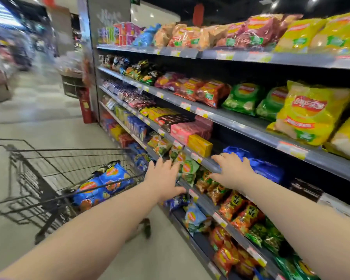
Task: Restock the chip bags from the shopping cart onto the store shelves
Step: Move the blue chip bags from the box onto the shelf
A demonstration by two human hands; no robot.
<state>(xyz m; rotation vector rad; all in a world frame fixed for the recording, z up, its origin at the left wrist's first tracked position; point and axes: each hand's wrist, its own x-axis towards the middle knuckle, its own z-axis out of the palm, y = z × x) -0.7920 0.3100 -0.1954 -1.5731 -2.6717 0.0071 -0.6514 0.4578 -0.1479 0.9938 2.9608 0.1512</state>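
Two blue chip bags (101, 184) are left in the shopping cart (28, 164), at about eight o'clock from the left hand (166, 178), the nearer one; their long axis runs up-right. Both hands are spread open and empty, the right hand (232, 170) resting by blue shelf bags (267, 168).

The aisle background (18, 57) at far left is smeared by motion blur, its goods unreadable. The cart (49, 178) is cut off by the left edge. Price tags (291, 151) along the shelves are too blurred to read. The right hand (233, 171) covers part of a blue bag (267, 168). Both arms run off the bottom edge.
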